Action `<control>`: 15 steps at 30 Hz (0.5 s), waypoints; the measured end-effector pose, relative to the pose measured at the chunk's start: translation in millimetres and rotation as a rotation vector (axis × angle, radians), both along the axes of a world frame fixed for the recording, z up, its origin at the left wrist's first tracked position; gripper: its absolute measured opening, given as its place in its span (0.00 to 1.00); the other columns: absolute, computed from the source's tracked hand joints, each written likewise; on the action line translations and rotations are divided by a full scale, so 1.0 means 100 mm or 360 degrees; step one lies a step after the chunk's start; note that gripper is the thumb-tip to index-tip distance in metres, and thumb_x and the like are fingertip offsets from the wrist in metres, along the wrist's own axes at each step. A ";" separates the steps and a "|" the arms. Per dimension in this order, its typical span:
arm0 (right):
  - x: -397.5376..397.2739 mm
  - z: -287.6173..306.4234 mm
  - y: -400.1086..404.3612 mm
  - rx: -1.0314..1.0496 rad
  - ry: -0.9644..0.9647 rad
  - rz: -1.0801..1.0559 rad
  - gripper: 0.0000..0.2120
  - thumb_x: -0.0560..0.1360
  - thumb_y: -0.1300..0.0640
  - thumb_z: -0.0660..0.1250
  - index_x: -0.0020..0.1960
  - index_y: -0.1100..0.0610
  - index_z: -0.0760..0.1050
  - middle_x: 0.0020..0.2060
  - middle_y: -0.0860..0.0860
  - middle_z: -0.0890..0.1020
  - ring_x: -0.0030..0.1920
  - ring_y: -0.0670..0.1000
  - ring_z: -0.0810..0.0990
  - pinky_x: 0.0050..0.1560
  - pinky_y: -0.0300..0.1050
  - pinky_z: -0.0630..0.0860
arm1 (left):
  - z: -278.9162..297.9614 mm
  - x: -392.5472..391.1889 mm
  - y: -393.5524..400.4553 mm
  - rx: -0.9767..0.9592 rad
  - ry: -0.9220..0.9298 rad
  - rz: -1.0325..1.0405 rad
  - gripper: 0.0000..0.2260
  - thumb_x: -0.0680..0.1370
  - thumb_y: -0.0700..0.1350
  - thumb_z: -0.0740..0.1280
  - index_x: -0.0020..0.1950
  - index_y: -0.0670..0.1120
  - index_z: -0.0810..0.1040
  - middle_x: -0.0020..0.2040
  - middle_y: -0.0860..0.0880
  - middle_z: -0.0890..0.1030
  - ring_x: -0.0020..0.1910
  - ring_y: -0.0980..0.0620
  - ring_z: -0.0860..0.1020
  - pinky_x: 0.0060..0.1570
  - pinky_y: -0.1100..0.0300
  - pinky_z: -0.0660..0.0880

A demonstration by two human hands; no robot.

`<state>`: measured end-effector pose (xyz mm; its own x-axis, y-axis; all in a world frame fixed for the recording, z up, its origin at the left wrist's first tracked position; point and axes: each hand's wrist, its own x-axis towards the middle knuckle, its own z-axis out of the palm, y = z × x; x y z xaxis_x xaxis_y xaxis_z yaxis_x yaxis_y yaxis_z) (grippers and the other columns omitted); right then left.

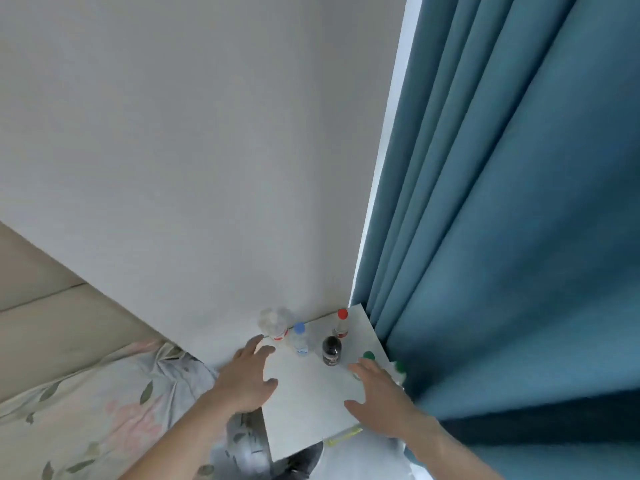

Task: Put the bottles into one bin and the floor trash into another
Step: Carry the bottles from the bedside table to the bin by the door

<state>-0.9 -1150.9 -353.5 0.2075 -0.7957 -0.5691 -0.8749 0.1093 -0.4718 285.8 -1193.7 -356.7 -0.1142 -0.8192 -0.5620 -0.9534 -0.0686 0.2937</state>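
Plastic bottles (331, 350) stand at the far end of a small white table (304, 407), tucked between wall (194, 161) and blue curtain (512, 237). Near half lies bare. Left hand (248, 377) and right hand (377, 393) hover there, fingers spread, holding nothing.

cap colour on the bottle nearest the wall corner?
Red cap, on the clear bottle by the curtain; head view.

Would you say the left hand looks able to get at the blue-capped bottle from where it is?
Probably yes: the left hand is open, and bare tabletop lies between its fingers and the blue-capped bottle.
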 end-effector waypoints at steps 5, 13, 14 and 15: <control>0.50 -0.44 -0.77 0.0118 0.0078 -0.0080 0.33 0.80 0.48 0.63 0.81 0.51 0.55 0.78 0.48 0.56 0.74 0.54 0.63 0.72 0.48 0.66 | -0.38 0.15 -0.82 0.0091 -0.0011 -0.0135 0.31 0.77 0.51 0.64 0.80 0.55 0.59 0.82 0.56 0.43 0.72 0.46 0.66 0.61 0.53 0.74; 1.14 -1.12 -1.59 0.0144 0.0184 -0.0026 0.36 0.81 0.54 0.63 0.82 0.48 0.48 0.80 0.51 0.51 0.71 0.59 0.69 0.67 0.52 0.72 | -1.09 0.33 -1.54 0.0182 -0.0043 -0.0316 0.32 0.76 0.48 0.65 0.79 0.55 0.58 0.82 0.55 0.38 0.71 0.45 0.71 0.57 0.52 0.75; 1.18 -1.19 -1.66 0.0131 0.0223 0.0019 0.36 0.81 0.54 0.63 0.82 0.48 0.47 0.80 0.51 0.50 0.68 0.60 0.71 0.66 0.52 0.73 | -1.17 0.33 -1.59 0.0185 -0.0034 -0.0357 0.33 0.76 0.49 0.65 0.79 0.55 0.58 0.82 0.56 0.38 0.70 0.45 0.72 0.57 0.53 0.75; 1.22 -1.27 -1.73 0.0125 0.0257 0.0059 0.36 0.80 0.56 0.64 0.82 0.48 0.48 0.81 0.52 0.50 0.67 0.60 0.73 0.65 0.52 0.73 | -1.24 0.33 -1.63 0.0189 -0.0024 -0.0392 0.33 0.76 0.50 0.66 0.80 0.56 0.58 0.82 0.57 0.38 0.69 0.46 0.73 0.56 0.54 0.75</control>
